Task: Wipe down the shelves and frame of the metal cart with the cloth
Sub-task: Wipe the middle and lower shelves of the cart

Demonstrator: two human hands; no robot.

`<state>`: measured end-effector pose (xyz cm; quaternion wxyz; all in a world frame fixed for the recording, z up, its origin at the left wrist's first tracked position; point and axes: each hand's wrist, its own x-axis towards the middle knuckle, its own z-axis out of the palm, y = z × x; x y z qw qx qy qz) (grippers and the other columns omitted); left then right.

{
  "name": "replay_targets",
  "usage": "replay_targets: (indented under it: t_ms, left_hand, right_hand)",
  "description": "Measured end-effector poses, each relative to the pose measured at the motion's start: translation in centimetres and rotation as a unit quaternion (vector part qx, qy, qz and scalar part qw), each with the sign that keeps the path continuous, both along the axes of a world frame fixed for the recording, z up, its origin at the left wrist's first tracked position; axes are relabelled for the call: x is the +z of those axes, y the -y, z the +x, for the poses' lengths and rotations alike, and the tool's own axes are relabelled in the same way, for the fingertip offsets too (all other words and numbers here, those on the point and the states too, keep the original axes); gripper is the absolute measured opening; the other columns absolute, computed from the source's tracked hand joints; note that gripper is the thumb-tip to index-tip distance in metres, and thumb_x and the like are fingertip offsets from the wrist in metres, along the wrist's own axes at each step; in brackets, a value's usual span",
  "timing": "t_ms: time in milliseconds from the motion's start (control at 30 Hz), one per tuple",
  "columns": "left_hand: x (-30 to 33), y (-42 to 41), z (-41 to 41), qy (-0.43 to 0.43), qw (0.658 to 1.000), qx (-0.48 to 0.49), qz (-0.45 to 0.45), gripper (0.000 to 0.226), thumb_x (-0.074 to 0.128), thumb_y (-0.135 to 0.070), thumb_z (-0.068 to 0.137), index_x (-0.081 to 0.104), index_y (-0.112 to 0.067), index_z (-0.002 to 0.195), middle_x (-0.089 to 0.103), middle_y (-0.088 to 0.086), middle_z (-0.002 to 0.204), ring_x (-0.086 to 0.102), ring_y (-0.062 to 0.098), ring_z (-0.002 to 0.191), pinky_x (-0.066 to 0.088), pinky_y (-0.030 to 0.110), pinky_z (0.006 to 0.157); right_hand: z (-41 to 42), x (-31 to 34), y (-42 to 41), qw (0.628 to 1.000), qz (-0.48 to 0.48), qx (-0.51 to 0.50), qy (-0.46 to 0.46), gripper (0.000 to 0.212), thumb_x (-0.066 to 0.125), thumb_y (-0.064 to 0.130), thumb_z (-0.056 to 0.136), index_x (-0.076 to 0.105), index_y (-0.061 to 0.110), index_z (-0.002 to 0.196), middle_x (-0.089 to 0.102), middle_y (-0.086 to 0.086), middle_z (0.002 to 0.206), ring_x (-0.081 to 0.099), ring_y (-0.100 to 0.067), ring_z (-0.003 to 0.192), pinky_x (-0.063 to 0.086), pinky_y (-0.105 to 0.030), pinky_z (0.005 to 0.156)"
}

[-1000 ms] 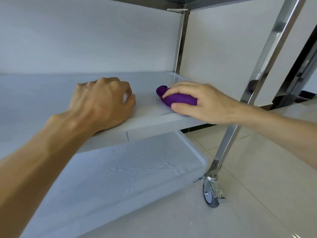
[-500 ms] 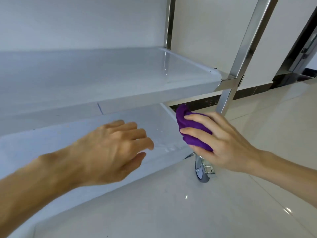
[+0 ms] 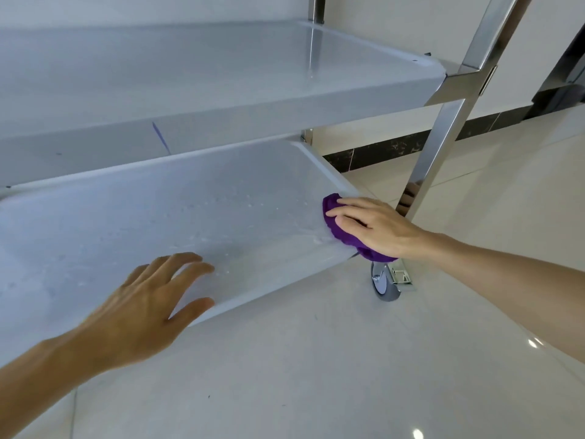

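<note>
The metal cart shows two pale shelves. The bottom shelf (image 3: 133, 236) is wet with droplets; the middle shelf (image 3: 190, 77) lies above it. A purple cloth (image 3: 340, 231) sits at the bottom shelf's front right corner. My right hand (image 3: 376, 228) presses flat on the cloth with straight fingers. My left hand (image 3: 148, 305) is spread over the front edge of the bottom shelf, thumb by the rim, holding nothing. The cart's shiny front right post (image 3: 449, 122) rises just behind my right hand.
A chrome caster wheel (image 3: 384, 285) stands under the right corner on the glossy tiled floor (image 3: 348, 375). A white wall with a dark skirting strip (image 3: 395, 147) runs behind. Dark furniture (image 3: 566, 87) stands at the far right.
Both hands dropped from the middle shelf to the bottom shelf. The right hand carried the cloth down and now presses it on the corner; the left hand opened over the front edge.
</note>
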<state>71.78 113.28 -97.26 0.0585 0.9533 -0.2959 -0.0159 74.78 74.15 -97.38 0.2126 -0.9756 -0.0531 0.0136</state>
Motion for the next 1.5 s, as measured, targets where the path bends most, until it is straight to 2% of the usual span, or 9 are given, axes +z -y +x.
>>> replay_targets:
  t_ms: [233, 533, 700, 833, 933, 1033, 1200, 1367, 1500]
  left_hand:
    - [-2.1, -0.4, -0.3, 0.065, 0.998, 0.009, 0.004, 0.052, 0.028, -0.054, 0.097, 0.057, -0.022, 0.127, 0.055, -0.001, 0.129, 0.053, 0.026, 0.117, 0.04, 0.044, 0.099]
    - [-2.7, -0.1, -0.5, 0.118, 0.993, -0.001, 0.016, 0.052, 0.031, -0.046, 0.098, 0.06, -0.013, 0.126, 0.057, 0.009, 0.126, 0.055, 0.033, 0.112, 0.042, 0.051, 0.097]
    - [-3.1, -0.1, -0.4, 0.144, 0.99, -0.006, 0.009, 0.052, 0.032, -0.044, 0.098, 0.061, -0.01, 0.125, 0.059, 0.012, 0.125, 0.057, 0.036, 0.109, 0.043, 0.054, 0.094]
    - [-3.4, 0.1, -0.4, 0.163, 0.987, -0.009, 0.01, 0.052, 0.033, -0.042, 0.099, 0.062, -0.008, 0.124, 0.06, 0.015, 0.123, 0.058, 0.039, 0.106, 0.043, 0.054, 0.093]
    - [-3.5, 0.0, -0.3, 0.167, 0.986, -0.011, 0.01, 0.051, 0.033, -0.043, 0.099, 0.062, -0.009, 0.124, 0.059, 0.014, 0.124, 0.058, 0.039, 0.106, 0.043, 0.054, 0.092]
    - [-3.6, -0.2, -0.2, 0.166, 0.986, -0.013, 0.003, 0.052, 0.032, -0.044, 0.099, 0.061, -0.01, 0.125, 0.058, 0.013, 0.125, 0.057, 0.038, 0.106, 0.042, 0.053, 0.093]
    - [-4.2, -0.3, 0.0, 0.172, 0.985, -0.018, -0.013, 0.051, 0.032, -0.045, 0.1, 0.059, -0.01, 0.126, 0.057, 0.012, 0.127, 0.057, 0.037, 0.106, 0.041, 0.052, 0.095]
    - [-4.7, -0.3, 0.3, 0.184, 0.982, -0.02, -0.019, 0.05, 0.033, -0.045, 0.1, 0.058, -0.011, 0.126, 0.056, 0.012, 0.127, 0.057, 0.038, 0.106, 0.04, 0.053, 0.094]
    - [-4.6, -0.3, 0.3, 0.182, 0.983, -0.018, -0.013, 0.049, 0.033, -0.045, 0.1, 0.058, -0.011, 0.125, 0.056, 0.012, 0.126, 0.057, 0.038, 0.106, 0.041, 0.054, 0.094]
  right_hand:
    - [-0.8, -2.0, -6.8, 0.987, -0.018, -0.069, 0.141, 0.031, 0.06, 0.04, 0.096, 0.07, 0.022, 0.118, 0.055, -0.003, 0.138, 0.054, -0.03, 0.121, 0.035, -0.038, 0.108]
    - [-2.5, -1.6, -9.3, 0.977, -0.062, 0.187, 0.085, 0.04, 0.057, 0.036, 0.097, 0.057, 0.029, 0.136, 0.04, 0.0, 0.155, 0.047, -0.024, 0.132, 0.025, -0.035, 0.115]
    - [0.6, -0.5, -0.3, 0.996, -0.083, -0.013, 0.017, 0.041, 0.05, 0.03, 0.101, 0.048, 0.029, 0.142, 0.031, -0.001, 0.16, 0.037, -0.027, 0.142, 0.028, -0.035, 0.115]
    - [2.1, -1.0, -2.5, 0.992, -0.103, -0.077, 0.012, 0.042, 0.042, 0.036, 0.103, 0.046, 0.024, 0.143, 0.03, -0.006, 0.158, 0.029, -0.032, 0.144, 0.021, -0.041, 0.12]
    - [0.9, -1.3, -6.8, 0.998, -0.06, 0.008, 0.009, 0.047, 0.045, 0.043, 0.101, 0.043, 0.029, 0.146, 0.019, -0.003, 0.163, 0.019, -0.026, 0.148, 0.014, -0.036, 0.122]
    - [-0.4, 0.2, -7.2, 0.98, -0.026, 0.14, -0.14, 0.068, 0.05, 0.05, 0.091, 0.021, 0.047, 0.152, -0.005, 0.019, 0.164, 0.003, -0.012, 0.151, 0.019, -0.032, 0.117]
    - [0.0, 2.4, -2.2, 0.944, -0.163, 0.256, -0.128, 0.089, 0.074, 0.035, 0.085, 0.014, 0.055, 0.148, -0.001, 0.027, 0.159, 0.029, 0.001, 0.129, 0.04, -0.003, 0.081]
    - [-0.9, 1.4, 3.5, 0.95, -0.247, 0.191, -0.024, 0.098, 0.088, 0.033, 0.071, 0.024, 0.039, 0.145, 0.019, 0.011, 0.149, 0.048, -0.021, 0.121, 0.048, -0.023, 0.078]
    - [-1.5, 0.3, 3.9, 0.932, -0.316, 0.174, 0.024, 0.101, 0.082, 0.041, 0.078, 0.021, 0.018, 0.155, 0.021, -0.009, 0.154, 0.041, -0.03, 0.134, 0.043, -0.036, 0.107]
